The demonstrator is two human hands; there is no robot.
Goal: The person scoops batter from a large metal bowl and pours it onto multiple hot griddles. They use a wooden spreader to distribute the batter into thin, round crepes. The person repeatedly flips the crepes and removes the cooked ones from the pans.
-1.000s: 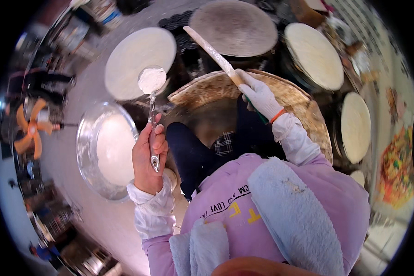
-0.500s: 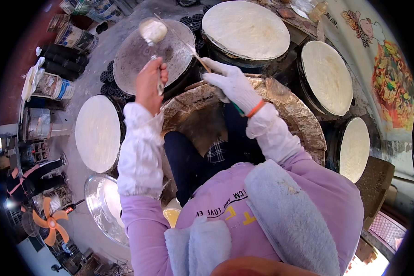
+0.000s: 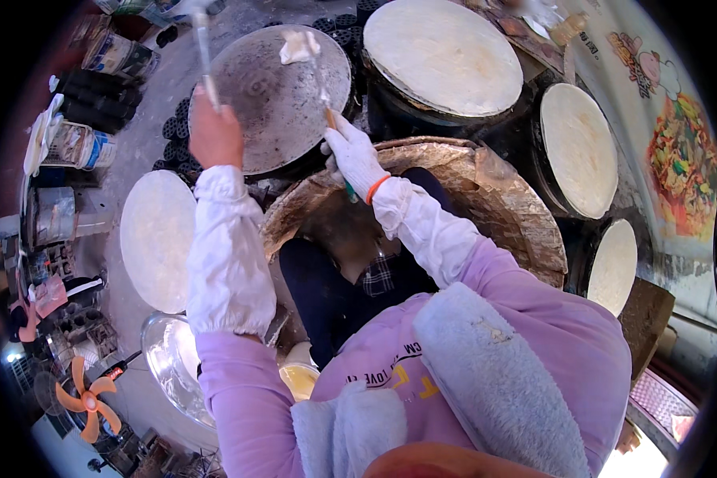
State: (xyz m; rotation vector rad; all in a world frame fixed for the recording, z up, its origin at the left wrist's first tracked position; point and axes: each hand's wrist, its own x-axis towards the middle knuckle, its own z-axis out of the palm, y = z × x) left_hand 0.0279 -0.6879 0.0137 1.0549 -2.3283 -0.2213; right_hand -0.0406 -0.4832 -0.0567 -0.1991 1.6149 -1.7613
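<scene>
My bare left hand (image 3: 215,134) is wrapped round the metal handle of a ladle (image 3: 204,49), whose blurred head lies at the upper edge of the view. It is over the left side of a round grey griddle (image 3: 255,103). A white lump of batter (image 3: 296,48) is on the griddle's far part. My right hand (image 3: 350,155), in a white glove with an orange band at the wrist, grips a long thin-bladed spatula (image 3: 330,118) by its wooden handle. The blade, smeared by motion, points at the batter over the griddle's right side.
Several round griddles covered in pale batter sheets surround me, such as the far one (image 3: 446,60), a right one (image 3: 579,151) and a left one (image 3: 158,239). A brown curved rim (image 3: 494,183) encircles my legs. A shiny basin (image 3: 167,366) and an orange fan (image 3: 88,398) are at left.
My left hand has swung left and away with the ladle. A lump of batter now lies on the griddle. My right hand has shifted left with the spatula, its blade turned nearer the lump.
</scene>
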